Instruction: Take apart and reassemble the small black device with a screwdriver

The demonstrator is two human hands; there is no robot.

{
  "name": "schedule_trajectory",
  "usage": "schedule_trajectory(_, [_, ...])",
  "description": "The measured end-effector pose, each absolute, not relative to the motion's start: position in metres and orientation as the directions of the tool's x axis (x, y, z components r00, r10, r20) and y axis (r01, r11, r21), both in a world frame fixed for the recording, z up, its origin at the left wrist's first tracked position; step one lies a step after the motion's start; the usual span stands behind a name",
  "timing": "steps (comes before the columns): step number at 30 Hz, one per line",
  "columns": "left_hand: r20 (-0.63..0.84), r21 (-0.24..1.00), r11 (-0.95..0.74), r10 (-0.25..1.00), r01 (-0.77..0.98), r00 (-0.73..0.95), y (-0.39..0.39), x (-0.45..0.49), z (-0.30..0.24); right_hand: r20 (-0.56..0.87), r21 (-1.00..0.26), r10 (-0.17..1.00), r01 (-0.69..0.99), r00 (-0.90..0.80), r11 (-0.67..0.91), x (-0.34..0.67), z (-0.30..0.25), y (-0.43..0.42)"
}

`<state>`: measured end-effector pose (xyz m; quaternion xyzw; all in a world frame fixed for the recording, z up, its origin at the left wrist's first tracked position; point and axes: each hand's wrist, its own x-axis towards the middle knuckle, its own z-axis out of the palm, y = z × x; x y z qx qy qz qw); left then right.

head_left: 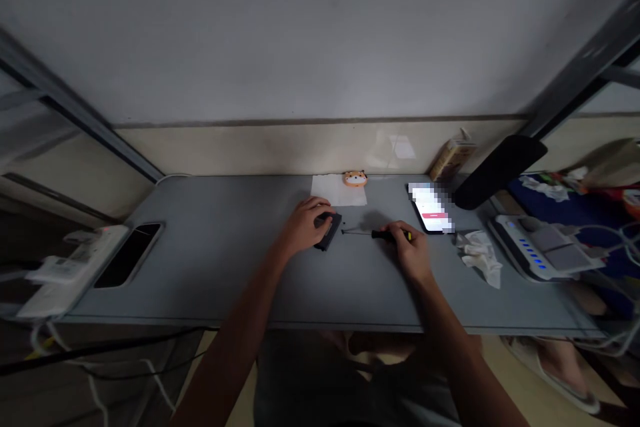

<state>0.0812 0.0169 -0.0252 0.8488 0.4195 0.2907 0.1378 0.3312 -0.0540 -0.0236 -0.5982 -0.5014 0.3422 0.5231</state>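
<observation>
Right, the black part [327, 231] sits on the grey table [215, 267], a little in front of centre, tilted up at one end with the left hand [305, 227] over it, fingers curled down and gripping its top and far edge. Over on the other side, the right hand [409, 250] is clenched around the black handle of a small screwdriver [385, 235], a touch of yellow showing at the handle's end. Its thin shaft runs low across the table toward the black part, and the tip stops just short of it, not touching; only a narrow strip of grey table lies between them. Straight ahead, a sheet of white paper [337, 190] lies with an orange cartoon-dog figure [355, 178] at its far edge. To the right of the screwdriver is a phone [430, 208], its lit screen blurred out, then a crumpled tissue [477, 257] near the table's right end. Beyond that, a power strip [540, 247] shows a row of blue lights. Far left, a dark phone [129, 255] lies beside a white socket strip [75, 273], and a small carton [453, 157] stands against the wall.
</observation>
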Motion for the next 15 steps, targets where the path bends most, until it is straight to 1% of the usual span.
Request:
schedule_trajectory(3, [0.387,0.472,-0.618,0.786,0.629,0.482,0.0164,0.0819,-0.0254,0.102,-0.971,0.960,0.236,0.261,0.039,0.3304,-0.0234,-0.0535])
schedule_trajectory(11, [0.390,0.485,-0.635,0.773,0.602,0.501,0.0134,0.0840,-0.0248,0.110,-0.976,0.932,0.217,0.347,0.034,0.3307,-0.0272,-0.0510])
schedule_trajectory(15, [0.351,0.489,-0.599,0.800,0.634,0.486,0.0107,0.0882,-0.0254,0.125,-0.971,0.945,0.233,0.304,0.053,0.3300,-0.0290,-0.0503])
